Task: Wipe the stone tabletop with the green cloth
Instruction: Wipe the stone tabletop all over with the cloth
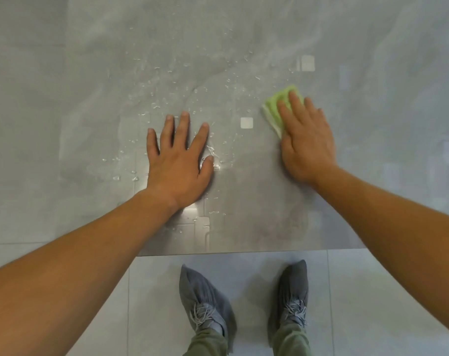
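Hands flat on the grey stone surface (244,222), one pressing a green cloth (280,105).
Past the near edge, the left hand (178,158) lies palm down, fingers spread, holding nothing; the right hand (305,140), nearer the right edge, presses straight fingers onto the cloth. Farther off, water droplets (164,98) speckle the stone.

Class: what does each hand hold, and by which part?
Neither grips: right hand presses the green cloth flat, covering its near side; left hand lies on the grey stone tabletop.
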A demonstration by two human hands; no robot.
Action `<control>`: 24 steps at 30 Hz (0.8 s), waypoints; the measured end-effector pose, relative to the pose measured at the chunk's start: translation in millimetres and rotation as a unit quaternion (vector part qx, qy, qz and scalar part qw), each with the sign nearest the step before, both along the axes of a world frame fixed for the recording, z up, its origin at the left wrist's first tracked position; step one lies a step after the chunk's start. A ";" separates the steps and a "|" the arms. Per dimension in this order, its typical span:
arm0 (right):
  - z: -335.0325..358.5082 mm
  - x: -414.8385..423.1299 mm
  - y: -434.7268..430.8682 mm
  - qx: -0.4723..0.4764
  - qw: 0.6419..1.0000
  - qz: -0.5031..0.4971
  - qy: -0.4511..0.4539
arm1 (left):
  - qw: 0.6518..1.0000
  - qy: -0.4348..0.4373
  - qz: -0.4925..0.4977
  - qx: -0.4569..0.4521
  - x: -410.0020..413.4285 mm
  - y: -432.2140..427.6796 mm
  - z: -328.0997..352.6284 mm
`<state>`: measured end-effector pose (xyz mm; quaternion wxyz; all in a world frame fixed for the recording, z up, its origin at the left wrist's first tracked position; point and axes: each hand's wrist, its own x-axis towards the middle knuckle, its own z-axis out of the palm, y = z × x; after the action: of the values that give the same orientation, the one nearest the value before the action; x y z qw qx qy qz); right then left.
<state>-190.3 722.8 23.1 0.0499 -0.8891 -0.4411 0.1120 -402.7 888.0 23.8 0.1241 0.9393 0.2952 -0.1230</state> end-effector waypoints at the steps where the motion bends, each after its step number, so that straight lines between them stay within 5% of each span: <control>1: 0.5 -2.3 14.5 0.010 0.998 -0.067 0.000 | 1.000 -0.001 0.001 -0.001 0.7 0.7 0.2; 3: -1.3 -27.3 27.7 0.027 0.995 -0.095 -0.010 | 1.000 -0.004 0.008 -0.009 2.4 1.0 2.5; 8: 0.0 -61.8 -11.4 0.009 0.982 0.188 0.020 | 0.999 -0.003 0.023 -0.035 7.3 2.9 13.7; 15: -2.7 25.1 33.1 0.032 0.995 -0.094 -0.009 | 0.997 -0.046 0.055 -0.039 39.4 17.9 19.4; 21: -6.7 -2.0 -12.9 0.041 0.978 0.205 0.006 | 0.997 -0.045 0.054 -0.044 95.3 48.8 15.8; 24: -5.2 56.5 10.0 0.041 0.993 0.109 -0.006 | 0.997 -0.039 0.049 -0.035 119.0 62.0 12.8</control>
<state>-133.8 732.7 17.9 0.0710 -0.8338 -0.5394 0.0936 -283.7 950.1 36.5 0.1739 0.9230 0.3312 -0.0904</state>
